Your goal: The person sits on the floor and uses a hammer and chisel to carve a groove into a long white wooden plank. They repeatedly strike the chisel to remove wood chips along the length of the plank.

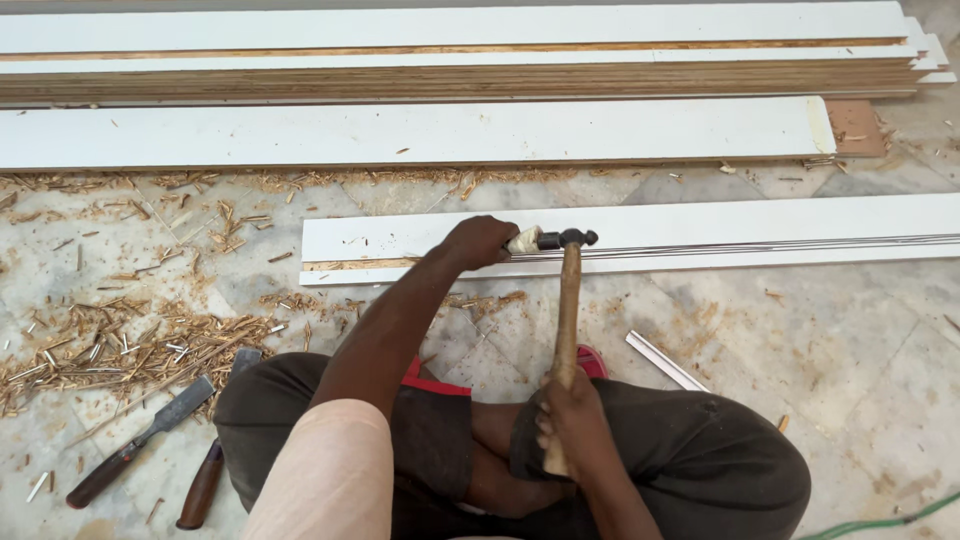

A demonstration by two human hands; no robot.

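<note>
White board (700,232) lies flat on the stone floor (830,340), wood shavings (130,345) all over. Left hand (480,242) has its fingers wrapped around a chisel (524,240) set against the board's edge; right hand (572,415) grips the hammer (568,300), its head touching the chisel's butt.

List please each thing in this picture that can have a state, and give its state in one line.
Left hand: closed around a chisel, pressed on the board.
Right hand: closed around the hammer handle.
Hammer: head at the butt of the chisel.
Chisel: lying along the board, mostly hidden.
White board: flat on the floor.
Two spare chisels: lying loose on the floor.
Stacked boards: piled flat.
Wood chips: scattered.
</note>
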